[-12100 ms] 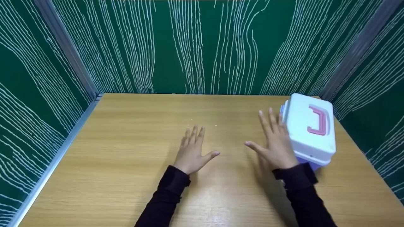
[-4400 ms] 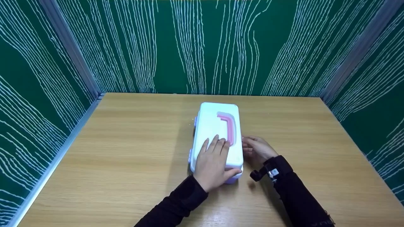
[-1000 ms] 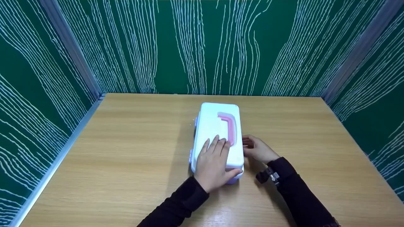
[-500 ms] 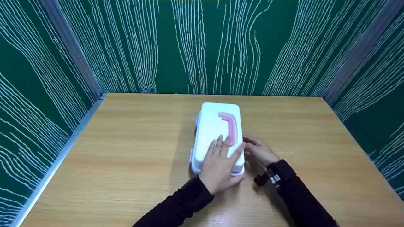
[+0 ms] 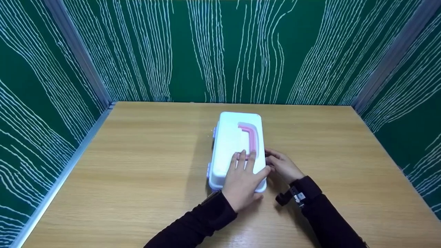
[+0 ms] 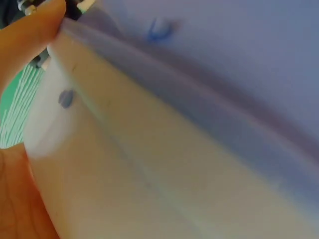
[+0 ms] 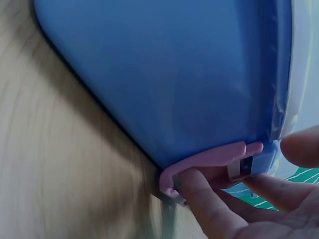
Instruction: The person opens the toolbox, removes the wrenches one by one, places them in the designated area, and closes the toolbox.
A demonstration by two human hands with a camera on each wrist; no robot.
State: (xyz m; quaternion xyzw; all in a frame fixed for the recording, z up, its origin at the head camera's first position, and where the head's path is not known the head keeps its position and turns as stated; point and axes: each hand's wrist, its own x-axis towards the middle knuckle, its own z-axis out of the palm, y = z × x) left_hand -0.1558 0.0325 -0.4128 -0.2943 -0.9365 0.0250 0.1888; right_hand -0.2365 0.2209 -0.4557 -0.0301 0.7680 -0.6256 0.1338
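Head view. Walls (image 5: 186, 51): green, white-lined. Table (image 5: 137, 148): wooden. Box (image 5: 229, 137): white-topped, mid-table. Left hand (image 5: 241, 182): fingers outstretched, resting on box top. Right hand (image 5: 284, 168): at box's right side, fingers bent, one hooked into latch (image 7: 214, 155). Handle (image 5: 252, 137): pink, recessed in box top. Latch: pink.

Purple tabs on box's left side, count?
2 on the box: a far tab toward the back corner, a near tab toward the front corner. Hidden ones possible elsewhere.
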